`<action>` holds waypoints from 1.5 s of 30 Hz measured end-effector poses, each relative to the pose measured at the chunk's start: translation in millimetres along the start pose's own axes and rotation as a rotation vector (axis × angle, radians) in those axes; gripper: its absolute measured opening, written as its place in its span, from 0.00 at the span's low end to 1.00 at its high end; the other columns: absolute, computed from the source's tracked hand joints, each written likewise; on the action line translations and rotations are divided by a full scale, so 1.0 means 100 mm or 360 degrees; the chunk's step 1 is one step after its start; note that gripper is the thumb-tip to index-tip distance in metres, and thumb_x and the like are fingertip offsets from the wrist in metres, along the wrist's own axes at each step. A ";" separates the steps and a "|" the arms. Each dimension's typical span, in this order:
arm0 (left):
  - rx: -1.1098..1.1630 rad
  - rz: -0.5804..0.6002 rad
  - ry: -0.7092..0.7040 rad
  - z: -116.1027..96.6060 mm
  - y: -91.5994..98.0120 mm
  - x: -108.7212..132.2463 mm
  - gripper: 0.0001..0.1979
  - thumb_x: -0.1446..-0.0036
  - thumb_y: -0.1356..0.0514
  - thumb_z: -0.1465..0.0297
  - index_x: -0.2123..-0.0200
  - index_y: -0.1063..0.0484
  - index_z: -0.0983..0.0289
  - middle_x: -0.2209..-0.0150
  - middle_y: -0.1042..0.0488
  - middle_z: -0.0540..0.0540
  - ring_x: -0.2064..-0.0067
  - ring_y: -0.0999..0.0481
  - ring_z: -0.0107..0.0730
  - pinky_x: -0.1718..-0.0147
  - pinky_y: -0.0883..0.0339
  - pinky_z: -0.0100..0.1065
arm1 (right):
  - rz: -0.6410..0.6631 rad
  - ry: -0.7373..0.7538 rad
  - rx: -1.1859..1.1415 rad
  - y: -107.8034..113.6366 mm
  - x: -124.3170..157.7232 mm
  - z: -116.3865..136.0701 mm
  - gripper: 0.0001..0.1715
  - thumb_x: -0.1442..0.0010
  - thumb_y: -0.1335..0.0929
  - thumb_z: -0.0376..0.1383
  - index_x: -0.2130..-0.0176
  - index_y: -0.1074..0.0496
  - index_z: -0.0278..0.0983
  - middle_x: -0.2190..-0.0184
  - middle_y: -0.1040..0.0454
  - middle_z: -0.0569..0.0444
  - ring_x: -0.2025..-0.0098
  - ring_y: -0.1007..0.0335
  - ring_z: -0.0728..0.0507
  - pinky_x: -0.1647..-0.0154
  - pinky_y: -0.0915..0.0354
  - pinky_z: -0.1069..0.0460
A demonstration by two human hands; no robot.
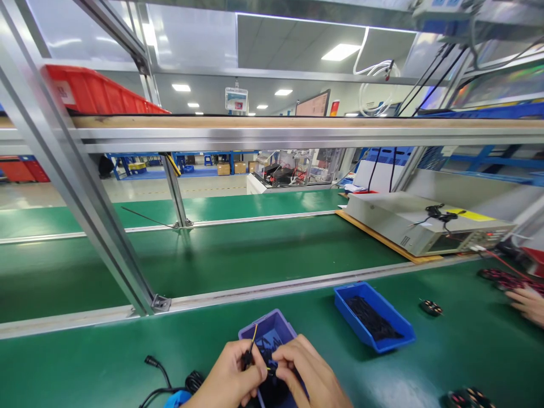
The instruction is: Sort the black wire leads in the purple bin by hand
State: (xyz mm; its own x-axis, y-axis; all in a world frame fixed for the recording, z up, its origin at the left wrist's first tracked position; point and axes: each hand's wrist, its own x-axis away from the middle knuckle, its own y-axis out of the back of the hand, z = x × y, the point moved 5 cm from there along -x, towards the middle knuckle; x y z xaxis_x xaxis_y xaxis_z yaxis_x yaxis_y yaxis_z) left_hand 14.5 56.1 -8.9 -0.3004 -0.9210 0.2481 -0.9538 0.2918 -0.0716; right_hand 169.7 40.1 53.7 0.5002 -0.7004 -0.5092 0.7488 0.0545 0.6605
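My left hand point(238, 368) pinches a thin black cable point(247, 357) with a yellow wire end sticking up from it. Close beside it, the closed fingertips of my right hand point(308, 368) meet near another short bit of yellow wire point(269, 369); what they grip is too small to make out. Both hands are over a purple-blue bin point(284, 321) with small dark pieces inside, which they partly hide. To the left of my left hand lies a black cable point(161, 371) with a round connector, next to a blue item point(176, 399) cut off by the frame's bottom edge.
A blue bin point(374, 344) of black pieces stands right of my hands. Small round wired parts point(431, 307) lie farther right, near another person's hand point(529, 303). A grey instrument point(408, 221) sits behind. Metal posts point(97, 187) and a shelf beam point(272, 136) frame the green bench.
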 end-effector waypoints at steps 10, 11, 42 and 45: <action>-0.0138 0.0040 -0.0040 -0.11 -0.03 0.05 0.07 0.49 0.39 0.67 0.74 0.34 0.63 0.83 0.40 0.43 0.82 0.41 0.23 0.83 0.49 0.26 | 0.0033 0.0026 0.0110 0.01 -0.01 0.05 0.15 0.34 0.41 0.22 0.60 0.38 0.42 0.66 0.27 0.55 0.64 0.29 0.44 0.61 0.30 0.52; -0.0156 0.0047 -0.0078 -0.12 -0.03 0.05 0.07 0.48 0.39 0.68 0.74 0.34 0.63 0.82 0.40 0.43 0.81 0.41 0.23 0.82 0.47 0.26 | 0.0036 0.0036 0.0125 0.01 -0.01 0.05 0.14 0.34 0.41 0.22 0.60 0.38 0.42 0.66 0.27 0.55 0.64 0.29 0.44 0.60 0.30 0.52; 0.0163 0.0278 -0.0188 -0.02 -0.10 0.10 0.26 0.59 0.25 0.55 0.66 0.31 0.64 0.72 0.28 0.48 0.70 0.27 0.28 0.68 0.34 0.28 | 0.0372 -0.0458 -0.0567 -0.08 0.09 -0.19 0.06 0.47 0.31 0.28 0.72 0.26 0.38 0.70 0.24 0.54 0.67 0.27 0.46 0.65 0.35 0.56; 0.0059 0.0150 -0.0332 -0.18 -0.05 0.15 0.23 0.49 0.32 0.50 0.69 0.27 0.66 0.71 0.27 0.52 0.67 0.28 0.30 0.66 0.35 0.28 | 0.0660 -0.0299 -0.0752 -0.01 0.13 -0.13 0.05 0.43 0.28 0.36 0.71 0.23 0.39 0.68 0.22 0.55 0.63 0.25 0.45 0.56 0.35 0.54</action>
State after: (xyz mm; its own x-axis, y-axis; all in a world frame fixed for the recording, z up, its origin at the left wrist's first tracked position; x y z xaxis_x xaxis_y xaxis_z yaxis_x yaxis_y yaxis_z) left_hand 14.8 45.2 12.8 -0.3792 -0.9247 0.0341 -0.9199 0.3728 -0.1216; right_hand 181.4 40.0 39.2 0.7360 -0.6641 -0.1311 0.6420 0.6235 0.4463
